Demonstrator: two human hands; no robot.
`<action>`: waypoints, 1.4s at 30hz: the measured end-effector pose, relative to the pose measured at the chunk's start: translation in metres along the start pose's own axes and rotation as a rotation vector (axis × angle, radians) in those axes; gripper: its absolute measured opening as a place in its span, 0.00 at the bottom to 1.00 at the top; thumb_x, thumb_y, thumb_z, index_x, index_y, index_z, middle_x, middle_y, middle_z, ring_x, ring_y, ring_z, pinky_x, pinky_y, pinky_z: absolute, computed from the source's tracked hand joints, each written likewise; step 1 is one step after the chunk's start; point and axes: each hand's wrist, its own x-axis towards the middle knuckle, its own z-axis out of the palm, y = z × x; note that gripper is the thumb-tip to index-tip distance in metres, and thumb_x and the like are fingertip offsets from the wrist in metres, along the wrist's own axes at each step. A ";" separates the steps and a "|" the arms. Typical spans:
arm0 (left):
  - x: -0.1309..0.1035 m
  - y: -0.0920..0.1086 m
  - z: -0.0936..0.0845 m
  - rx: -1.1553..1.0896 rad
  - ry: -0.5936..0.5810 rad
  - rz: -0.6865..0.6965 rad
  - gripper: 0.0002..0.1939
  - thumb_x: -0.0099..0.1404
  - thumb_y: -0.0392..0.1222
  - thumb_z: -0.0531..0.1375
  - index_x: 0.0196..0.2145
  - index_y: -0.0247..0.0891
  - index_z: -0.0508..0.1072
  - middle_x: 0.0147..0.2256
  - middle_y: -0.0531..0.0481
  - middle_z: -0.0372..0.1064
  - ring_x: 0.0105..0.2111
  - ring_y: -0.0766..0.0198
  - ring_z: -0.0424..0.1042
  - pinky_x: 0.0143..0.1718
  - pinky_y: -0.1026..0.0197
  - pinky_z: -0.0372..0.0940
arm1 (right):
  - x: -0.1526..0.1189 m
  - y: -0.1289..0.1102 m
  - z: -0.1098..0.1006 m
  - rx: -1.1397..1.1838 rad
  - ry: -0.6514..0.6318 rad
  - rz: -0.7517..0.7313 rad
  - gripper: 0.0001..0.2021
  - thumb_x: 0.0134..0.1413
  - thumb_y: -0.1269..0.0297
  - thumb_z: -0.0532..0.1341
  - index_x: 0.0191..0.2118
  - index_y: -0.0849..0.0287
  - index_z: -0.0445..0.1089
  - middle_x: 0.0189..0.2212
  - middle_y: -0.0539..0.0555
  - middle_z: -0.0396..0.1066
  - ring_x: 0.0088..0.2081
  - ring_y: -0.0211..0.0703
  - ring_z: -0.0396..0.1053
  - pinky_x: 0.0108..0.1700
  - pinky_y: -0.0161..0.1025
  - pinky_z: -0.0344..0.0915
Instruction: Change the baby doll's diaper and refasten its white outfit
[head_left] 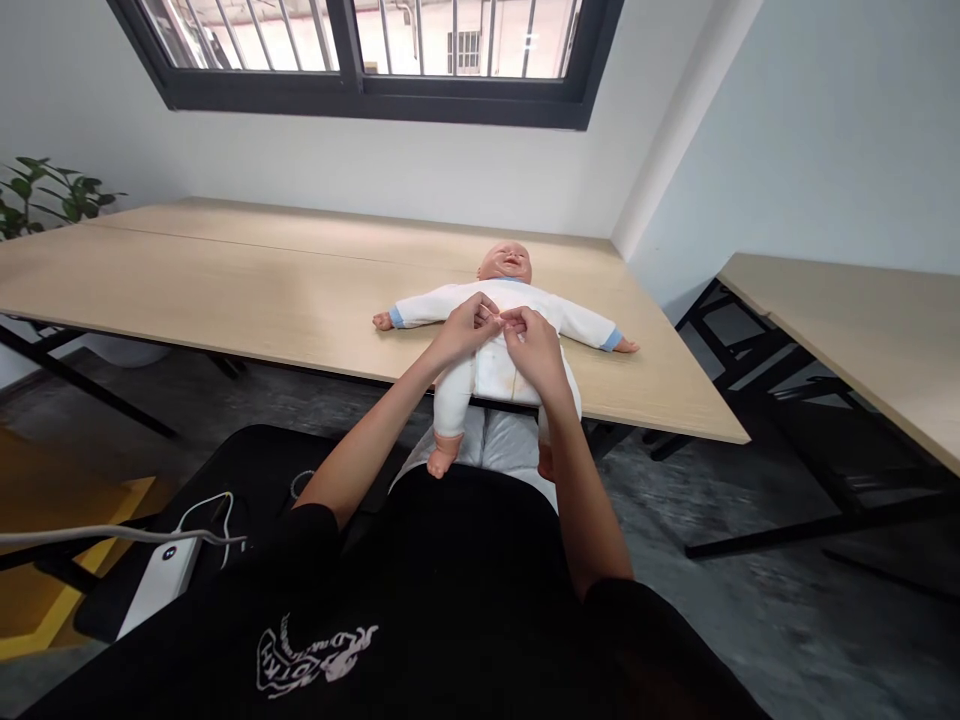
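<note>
A baby doll (510, 262) lies on its back at the table's near edge, its arms spread and its legs hanging over the edge. It wears a white suit (429, 303) with blue cuffs and collar. Between its legs shows a white panel (496, 372) with faint yellowish marks. My left hand (471, 325) and my right hand (534, 340) meet over the doll's belly. Both have fingers pinched on the front of the suit, fingertips almost touching. The exact bit of cloth between them is small and partly hidden. My right forearm covers part of one doll leg.
The long wooden table (247, 270) runs along the wall under a barred window (360, 95). A second table (862, 320) stands at right. To my left is a black chair (255, 470) with a white power bank (161, 580) and cables. A plant (64, 190) stands far left.
</note>
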 end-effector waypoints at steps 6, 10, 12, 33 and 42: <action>-0.011 -0.005 0.011 0.420 0.078 0.243 0.03 0.69 0.33 0.57 0.37 0.39 0.67 0.36 0.47 0.71 0.41 0.58 0.70 0.47 0.57 0.65 | -0.016 0.008 -0.006 0.018 0.328 -0.112 0.14 0.62 0.69 0.52 0.47 0.57 0.71 0.50 0.61 0.74 0.54 0.50 0.71 0.61 0.49 0.69; -0.024 -0.005 0.012 0.539 0.065 0.293 0.04 0.73 0.37 0.54 0.39 0.39 0.68 0.42 0.43 0.73 0.47 0.54 0.71 0.53 0.51 0.66 | -0.030 0.019 -0.014 -0.156 0.210 -0.076 0.17 0.67 0.63 0.51 0.52 0.59 0.73 0.54 0.63 0.75 0.58 0.55 0.70 0.66 0.55 0.63; -0.031 -0.003 0.012 0.552 0.058 0.290 0.07 0.75 0.40 0.52 0.41 0.38 0.69 0.44 0.41 0.73 0.49 0.54 0.72 0.54 0.51 0.67 | -0.034 0.022 -0.015 -0.229 0.106 -0.051 0.20 0.69 0.61 0.49 0.54 0.61 0.74 0.56 0.63 0.75 0.61 0.56 0.69 0.67 0.57 0.61; -0.056 0.001 0.020 0.622 0.017 0.124 0.24 0.78 0.52 0.52 0.64 0.38 0.69 0.68 0.39 0.62 0.72 0.51 0.55 0.74 0.45 0.45 | -0.046 0.019 -0.006 -0.331 0.043 -0.086 0.25 0.74 0.54 0.45 0.62 0.58 0.71 0.64 0.62 0.69 0.68 0.59 0.62 0.68 0.61 0.58; -0.053 0.003 0.018 0.550 0.000 0.089 0.23 0.77 0.51 0.53 0.61 0.38 0.72 0.67 0.39 0.65 0.72 0.50 0.57 0.74 0.45 0.44 | -0.045 0.019 -0.010 -0.254 0.015 -0.029 0.25 0.73 0.54 0.46 0.61 0.57 0.72 0.64 0.61 0.68 0.69 0.58 0.60 0.70 0.64 0.55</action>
